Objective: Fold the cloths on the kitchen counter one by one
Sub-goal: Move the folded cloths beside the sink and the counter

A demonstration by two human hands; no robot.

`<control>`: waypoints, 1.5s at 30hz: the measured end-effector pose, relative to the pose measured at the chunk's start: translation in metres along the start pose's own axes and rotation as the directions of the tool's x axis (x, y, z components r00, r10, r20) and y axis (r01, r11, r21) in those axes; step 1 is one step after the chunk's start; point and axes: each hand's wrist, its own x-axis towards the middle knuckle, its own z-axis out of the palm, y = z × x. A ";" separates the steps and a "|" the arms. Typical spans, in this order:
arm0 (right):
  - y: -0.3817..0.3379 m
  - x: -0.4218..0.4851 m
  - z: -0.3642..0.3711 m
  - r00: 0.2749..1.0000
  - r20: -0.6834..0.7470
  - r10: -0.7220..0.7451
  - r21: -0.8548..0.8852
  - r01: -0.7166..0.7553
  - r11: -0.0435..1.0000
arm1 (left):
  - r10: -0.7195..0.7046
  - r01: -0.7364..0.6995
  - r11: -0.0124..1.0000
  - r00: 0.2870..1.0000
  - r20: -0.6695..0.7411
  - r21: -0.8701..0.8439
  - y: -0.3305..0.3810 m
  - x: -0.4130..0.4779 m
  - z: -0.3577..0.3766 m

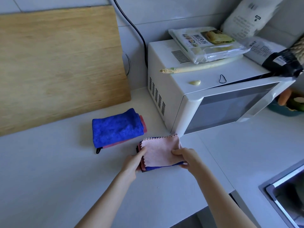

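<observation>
Pink cloth [160, 152] atop small stack, centre frame, pinched at both sides by left hand [134, 163] and right hand [185, 159]; folded blue cloth [116, 127] upper left on tabletop [49, 162].

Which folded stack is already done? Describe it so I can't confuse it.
Start at the white microwave, then look left along the counter. The finished stack has a blue cloth on top; no hand touches it, unlike the pink-topped pile.
</observation>
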 end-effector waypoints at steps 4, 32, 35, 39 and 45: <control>0.003 -0.012 0.007 0.995 0.024 0.093 0.030 -0.094 0.995 | -0.032 0.044 0.996 0.990 0.137 -0.080 0.007 -0.003 -0.006; 0.046 -0.099 -0.405 0.808 -0.578 -0.114 0.557 0.493 0.669 | 0.032 -0.391 0.858 0.687 0.726 0.332 -0.024 -0.129 0.462; 0.043 -0.087 -0.460 0.804 -0.591 -0.068 0.601 0.495 0.627 | 0.011 -0.439 0.820 0.654 0.757 0.367 -0.030 -0.133 0.526; 0.033 -0.064 -0.521 0.816 -0.579 0.005 0.670 0.472 0.574 | -0.004 -0.466 0.788 0.651 0.759 0.403 -0.031 -0.130 0.603; 0.022 -0.026 -0.590 0.789 -0.608 0.091 0.708 0.486 0.512 | -0.089 -0.400 0.794 0.668 0.739 0.457 -0.038 -0.116 0.695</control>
